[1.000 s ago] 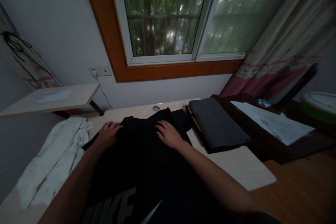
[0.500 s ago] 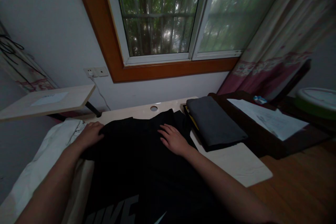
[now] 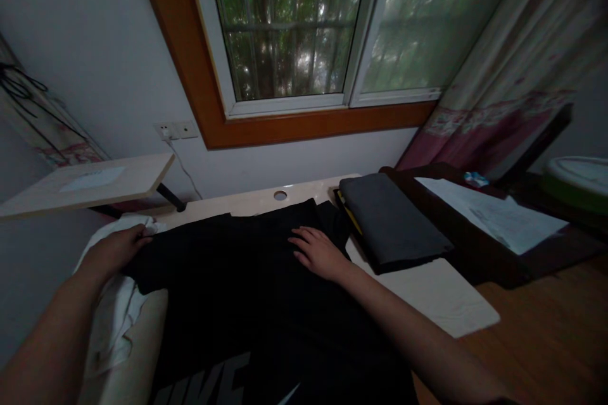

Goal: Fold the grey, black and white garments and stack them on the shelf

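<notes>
A black T-shirt with grey lettering and a pale swoosh near its lower part lies spread over the light table. At its left side my left hand pinches the end of a sleeve, the fingertips partly hidden at the cloth. My right hand rests flat on the shirt's upper right part, fingers apart, holding nothing. White cloth lies under and beside the left sleeve, partly covered by my left arm.
Folded dark grey clothing sits right of the shirt on the light table. Farther right, a dark surface holds paper sheets and a green-and-white round container. A raised shelf stands at the left, below a wall socket.
My left hand has moved left, drawing the shirt's sleeve outward so it lies more stretched. The white cloth at the left now shows differently. My right hand stays nearly in place.
</notes>
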Action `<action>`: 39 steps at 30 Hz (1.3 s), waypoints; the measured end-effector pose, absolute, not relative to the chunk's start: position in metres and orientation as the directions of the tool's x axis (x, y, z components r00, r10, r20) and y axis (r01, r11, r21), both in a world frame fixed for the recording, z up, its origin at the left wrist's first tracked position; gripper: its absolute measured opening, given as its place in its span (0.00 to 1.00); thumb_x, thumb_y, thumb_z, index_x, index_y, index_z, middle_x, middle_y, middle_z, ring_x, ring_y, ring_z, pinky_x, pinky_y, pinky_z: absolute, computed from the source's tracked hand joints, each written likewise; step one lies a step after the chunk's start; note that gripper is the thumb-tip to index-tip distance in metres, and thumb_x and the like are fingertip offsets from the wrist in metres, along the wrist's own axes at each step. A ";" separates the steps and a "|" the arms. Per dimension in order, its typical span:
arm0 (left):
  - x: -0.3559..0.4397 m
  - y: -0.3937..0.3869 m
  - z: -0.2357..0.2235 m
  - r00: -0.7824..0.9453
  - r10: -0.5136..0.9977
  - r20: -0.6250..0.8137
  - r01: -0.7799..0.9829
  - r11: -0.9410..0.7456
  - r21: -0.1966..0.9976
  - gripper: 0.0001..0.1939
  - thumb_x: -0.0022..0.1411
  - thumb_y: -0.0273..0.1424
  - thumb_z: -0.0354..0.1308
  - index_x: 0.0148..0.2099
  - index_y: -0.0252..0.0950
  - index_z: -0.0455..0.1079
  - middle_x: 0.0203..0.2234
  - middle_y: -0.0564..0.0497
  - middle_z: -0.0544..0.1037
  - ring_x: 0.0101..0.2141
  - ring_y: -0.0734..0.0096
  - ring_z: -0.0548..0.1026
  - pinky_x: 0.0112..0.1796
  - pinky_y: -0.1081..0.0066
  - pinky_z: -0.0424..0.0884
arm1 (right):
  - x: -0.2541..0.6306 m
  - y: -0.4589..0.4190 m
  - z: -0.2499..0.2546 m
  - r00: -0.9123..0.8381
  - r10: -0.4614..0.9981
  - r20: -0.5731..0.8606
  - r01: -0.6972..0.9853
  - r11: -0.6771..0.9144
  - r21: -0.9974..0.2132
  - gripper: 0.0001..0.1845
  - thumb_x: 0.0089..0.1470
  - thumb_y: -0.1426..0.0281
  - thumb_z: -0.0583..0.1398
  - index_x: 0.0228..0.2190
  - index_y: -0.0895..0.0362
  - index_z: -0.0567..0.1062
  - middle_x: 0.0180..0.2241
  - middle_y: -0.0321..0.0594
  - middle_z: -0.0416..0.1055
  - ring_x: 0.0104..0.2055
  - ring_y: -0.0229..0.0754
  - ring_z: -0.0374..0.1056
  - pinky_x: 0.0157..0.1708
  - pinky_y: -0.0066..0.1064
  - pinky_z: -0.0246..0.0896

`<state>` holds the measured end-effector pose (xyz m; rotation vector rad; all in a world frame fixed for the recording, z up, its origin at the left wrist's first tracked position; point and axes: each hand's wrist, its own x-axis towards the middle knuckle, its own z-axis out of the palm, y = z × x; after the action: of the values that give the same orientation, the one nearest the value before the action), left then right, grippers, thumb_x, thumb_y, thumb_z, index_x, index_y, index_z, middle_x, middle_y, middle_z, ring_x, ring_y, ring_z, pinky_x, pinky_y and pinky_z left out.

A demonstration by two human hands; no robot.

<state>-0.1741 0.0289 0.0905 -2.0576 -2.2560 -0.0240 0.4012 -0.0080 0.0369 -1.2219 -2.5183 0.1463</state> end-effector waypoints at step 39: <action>-0.028 0.110 0.038 0.143 0.959 0.247 0.923 -0.219 0.316 0.13 0.65 0.41 0.54 0.43 0.39 0.73 0.45 0.44 0.77 0.51 0.55 0.71 0.55 0.57 0.64 | 0.406 0.132 0.081 -0.509 0.851 -0.129 0.505 0.174 -0.845 0.20 0.54 0.71 0.61 0.49 0.55 0.81 0.47 0.40 0.80 0.47 0.43 0.75 0.53 0.34 0.65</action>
<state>-0.0278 0.1099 0.0376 -2.4399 -2.0160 -0.6469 0.4064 0.1324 0.0807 -1.2832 -2.0836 1.2689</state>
